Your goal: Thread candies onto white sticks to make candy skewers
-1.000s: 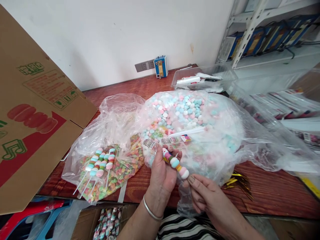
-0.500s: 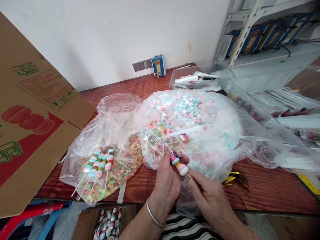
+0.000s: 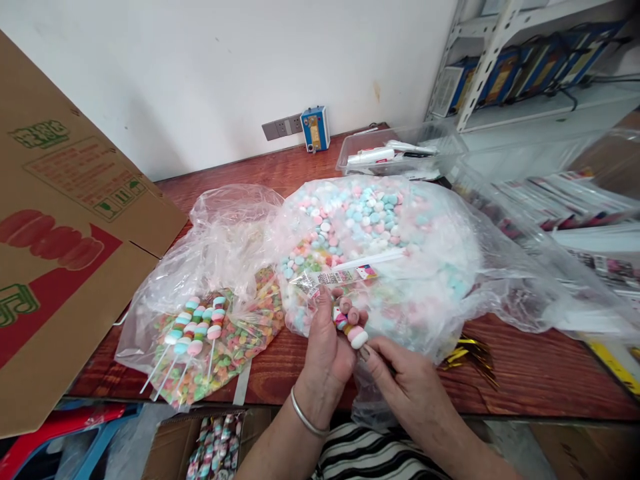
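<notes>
My left hand [image 3: 327, 353] curls its fingers round a candy skewer [image 3: 357, 337]. Pink and white candies show at the skewer's lower end, with a printed patch and an orange ring above them. Just below, my right hand [image 3: 407, 377] pinches at the bottom of the skewer, where the stick is hidden by the fingers. A clear printed wrapper [image 3: 327, 279] lies beyond my left fingertips, beside white sticks [image 3: 377, 258]. Both rest on a big clear bag of pastel candies [image 3: 377, 213]. To the left, several candy skewers [image 3: 196, 325] lie on a bag of ring candies [image 3: 263, 320].
An open cardboard box [image 3: 75, 200] stands at the left. Gold tinsel ties [image 3: 470, 360] lie at the right of the table [image 3: 530, 373]. Behind are a clear tub [image 3: 400, 150] and a blue device [image 3: 315, 129]. Below the edge, a carton holds wrapped skewers [image 3: 215, 443].
My left fingers have folded further over the candy skewer, covering more of its middle. Both hands have shifted slightly left in the picture, as has the whole scene.
</notes>
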Action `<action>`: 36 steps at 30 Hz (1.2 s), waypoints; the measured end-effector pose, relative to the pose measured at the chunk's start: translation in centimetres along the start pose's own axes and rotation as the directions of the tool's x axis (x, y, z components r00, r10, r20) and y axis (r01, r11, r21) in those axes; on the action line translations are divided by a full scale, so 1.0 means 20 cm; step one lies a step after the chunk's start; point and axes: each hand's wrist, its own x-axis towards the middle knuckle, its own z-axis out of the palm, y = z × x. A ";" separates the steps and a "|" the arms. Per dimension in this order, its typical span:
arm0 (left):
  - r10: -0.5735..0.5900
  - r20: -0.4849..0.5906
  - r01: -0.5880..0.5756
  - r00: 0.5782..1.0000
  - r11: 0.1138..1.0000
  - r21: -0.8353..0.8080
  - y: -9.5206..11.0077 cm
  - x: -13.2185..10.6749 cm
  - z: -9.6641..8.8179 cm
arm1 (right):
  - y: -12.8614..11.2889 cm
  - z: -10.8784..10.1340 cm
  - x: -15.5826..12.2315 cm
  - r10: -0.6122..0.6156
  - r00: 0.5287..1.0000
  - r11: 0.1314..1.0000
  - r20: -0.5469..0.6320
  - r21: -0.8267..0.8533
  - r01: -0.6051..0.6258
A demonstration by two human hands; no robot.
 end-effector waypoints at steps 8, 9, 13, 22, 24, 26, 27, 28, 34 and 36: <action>0.024 -0.019 -0.024 1.000 1.000 0.011 0.08 0.04 -0.02 | 0.04 -0.05 -0.02 0.034 0.999 0.996 -0.013 0.077 -0.033; 0.023 -0.009 -0.023 1.000 1.000 0.015 0.09 0.04 -0.01 | 0.04 -0.05 -0.02 0.122 0.990 0.966 0.064 0.221 -0.133; -0.003 0.046 0.003 0.999 1.000 0.004 0.09 0.04 0.00 | 0.02 -0.04 -0.02 0.313 0.873 0.595 0.375 0.639 -0.488; -0.020 0.008 0.020 1.000 0.998 0.064 -0.03 -0.02 0.02 | -0.02 -0.02 0.03 0.257 0.965 0.872 0.050 0.419 -0.254; 0.030 -0.017 -0.029 0.999 0.999 0.041 0.02 0.01 0.03 | -0.02 -0.03 0.03 0.213 0.976 0.913 0.036 0.347 -0.212; 0.080 -0.022 -0.080 0.997 0.997 0.008 0.09 0.04 0.04 | -0.01 -0.04 0.01 0.159 0.986 0.944 0.051 0.284 -0.167; 0.093 -0.013 -0.093 0.996 0.996 -0.010 0.12 0.06 0.05 | -0.01 -0.04 0.00 0.122 0.991 0.962 0.050 0.240 -0.130; 0.099 -0.004 -0.099 0.995 0.995 -0.027 0.14 0.07 0.05 | 0.00 -0.03 -0.01 0.075 0.996 0.981 0.040 0.178 -0.081; 0.104 -0.016 -0.104 0.994 0.995 -0.013 0.02 0.04 0.07 | 0.02 0.03 -0.02 -0.366 0.916 0.865 -0.162 -0.423 0.270; 0.071 -0.003 -0.071 0.997 0.997 0.035 -0.05 0.00 0.06 | 0.02 0.04 0.01 -0.445 0.873 0.788 -0.198 -0.549 0.277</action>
